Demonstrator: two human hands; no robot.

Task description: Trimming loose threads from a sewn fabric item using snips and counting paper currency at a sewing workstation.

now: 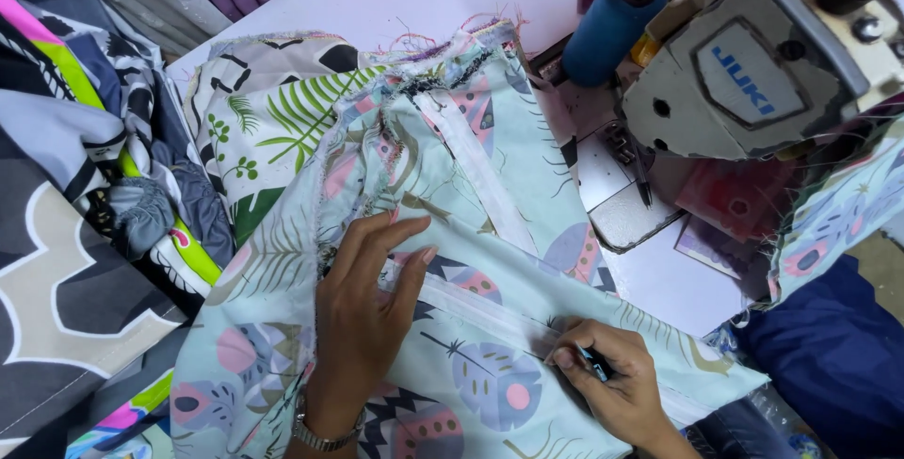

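Both hands' fingers (391, 242) on printed fabric (490, 384)

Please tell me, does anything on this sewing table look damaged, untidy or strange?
The far edge of the pale printed fabric, near the sewing machine, is frayed, with loose pink and dark threads sticking out. The left hand lies flat on this fabric; the right hand pinches a small blue tool at the white strip. Nothing looks spilled.

the printed cloth (490, 327) is looking soft and matt, with frayed rough edges. the sewing machine (753, 73) is showing smooth painted metal. the watch band (320, 437) is shining like metal.
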